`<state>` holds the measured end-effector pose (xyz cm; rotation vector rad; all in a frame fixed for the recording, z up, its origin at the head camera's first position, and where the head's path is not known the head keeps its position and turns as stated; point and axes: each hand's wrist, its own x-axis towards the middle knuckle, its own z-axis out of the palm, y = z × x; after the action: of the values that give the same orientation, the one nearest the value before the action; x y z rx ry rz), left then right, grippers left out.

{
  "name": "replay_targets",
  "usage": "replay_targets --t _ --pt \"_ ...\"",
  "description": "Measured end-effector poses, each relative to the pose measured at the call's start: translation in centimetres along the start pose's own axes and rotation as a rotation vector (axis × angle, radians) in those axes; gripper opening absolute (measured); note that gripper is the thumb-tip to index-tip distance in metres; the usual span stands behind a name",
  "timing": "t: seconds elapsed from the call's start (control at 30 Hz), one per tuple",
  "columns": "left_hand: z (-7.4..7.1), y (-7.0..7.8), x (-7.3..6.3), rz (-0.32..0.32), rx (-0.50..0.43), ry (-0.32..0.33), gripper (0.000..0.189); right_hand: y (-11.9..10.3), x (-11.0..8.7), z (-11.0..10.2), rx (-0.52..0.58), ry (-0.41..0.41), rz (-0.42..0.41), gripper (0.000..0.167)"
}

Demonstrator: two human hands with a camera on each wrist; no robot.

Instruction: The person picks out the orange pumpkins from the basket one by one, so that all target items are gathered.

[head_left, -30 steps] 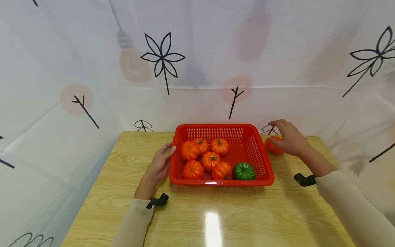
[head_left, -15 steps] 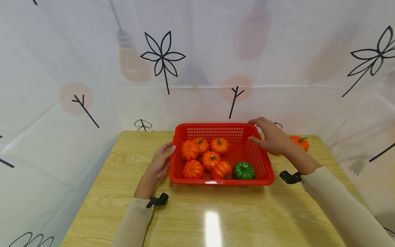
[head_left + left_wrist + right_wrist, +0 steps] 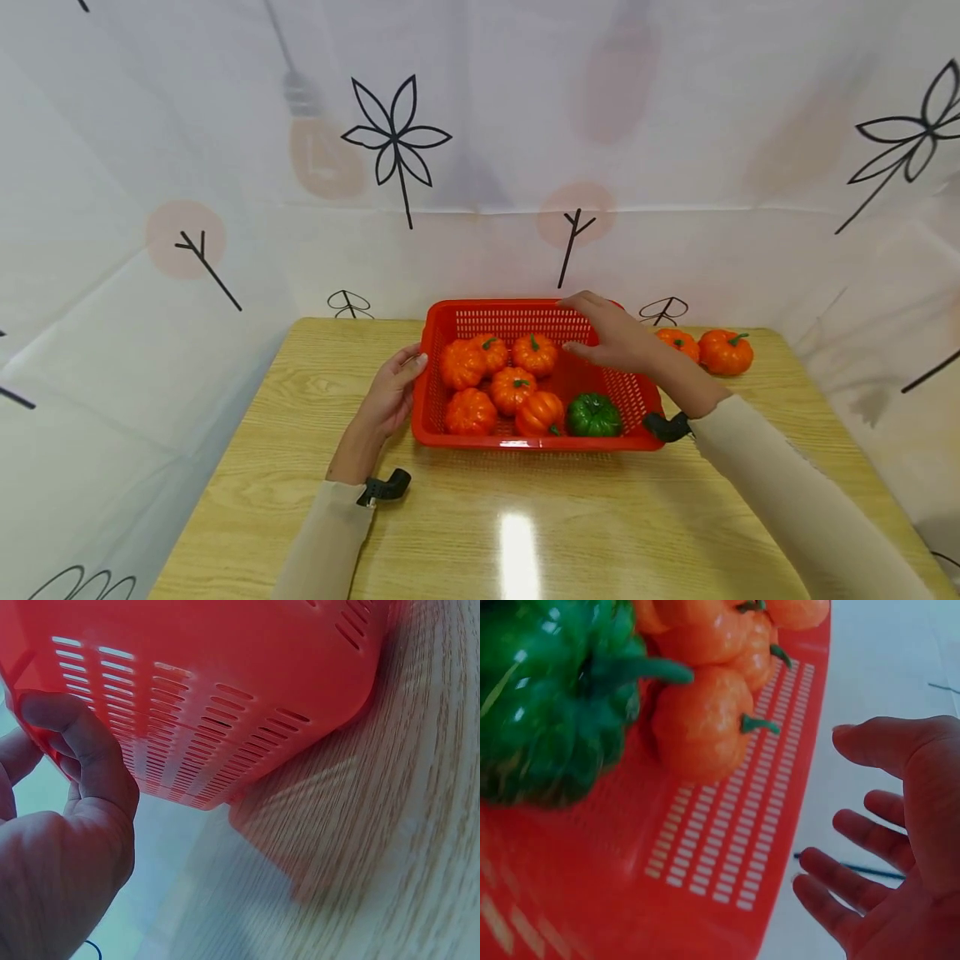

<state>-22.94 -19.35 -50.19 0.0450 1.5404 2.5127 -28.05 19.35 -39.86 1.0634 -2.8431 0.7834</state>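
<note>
A red plastic basket (image 3: pixel 525 444) with slotted walls stands on the table, holding several orange pumpkins (image 3: pixel 512 390) and one green pumpkin (image 3: pixel 594 415) at its front right. My left hand (image 3: pixel 386 393) grips the basket's left rim; in the left wrist view its thumb and fingers (image 3: pixel 82 731) pinch the edge. Above the basket's back right part is my right hand (image 3: pixel 618 337), fingers spread and nothing held. The right wrist view shows that hand (image 3: pixel 900 840) apart from the nearest orange pumpkin (image 3: pixel 705 727), with the green pumpkin (image 3: pixel 555 705) farther left.
Two more orange pumpkins, one partly behind the right forearm (image 3: pixel 678 342) and one farther right (image 3: pixel 726 352), lie on the wooden table (image 3: pixel 442 525) right of the basket. A printed white cloth (image 3: pixel 480 250) hangs close behind the table.
My right hand has moved left, from over an orange pumpkin beside the basket to above the basket, taking nothing with it. The left hand and the basket have stayed put.
</note>
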Motion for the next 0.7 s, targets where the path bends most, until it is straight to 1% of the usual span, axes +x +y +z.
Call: replay_targets --t 0.23,0.3,0.4,0.57,0.7 --pt "0.0 0.0 0.1 0.005 0.001 -0.004 0.043 -0.8 1.5 1.9 -0.039 -0.054 -0.083 0.065" --pt "0.1 0.1 0.1 0.006 0.003 -0.008 0.043 -1.0 1.8 2.3 -0.039 -0.079 -0.090 0.064" --pt "0.0 0.0 0.0 0.007 0.010 -0.010 0.045 -1.2 2.3 2.9 -0.045 -0.119 -0.075 0.062" --pt "0.0 0.0 0.0 0.003 0.015 -0.006 0.046 -1.4 3.0 3.7 -0.074 -0.184 -0.026 0.058" --pt "0.0 0.0 0.1 0.004 0.011 -0.005 0.044 -1.3 3.6 4.3 -0.093 -0.228 -0.013 0.057"
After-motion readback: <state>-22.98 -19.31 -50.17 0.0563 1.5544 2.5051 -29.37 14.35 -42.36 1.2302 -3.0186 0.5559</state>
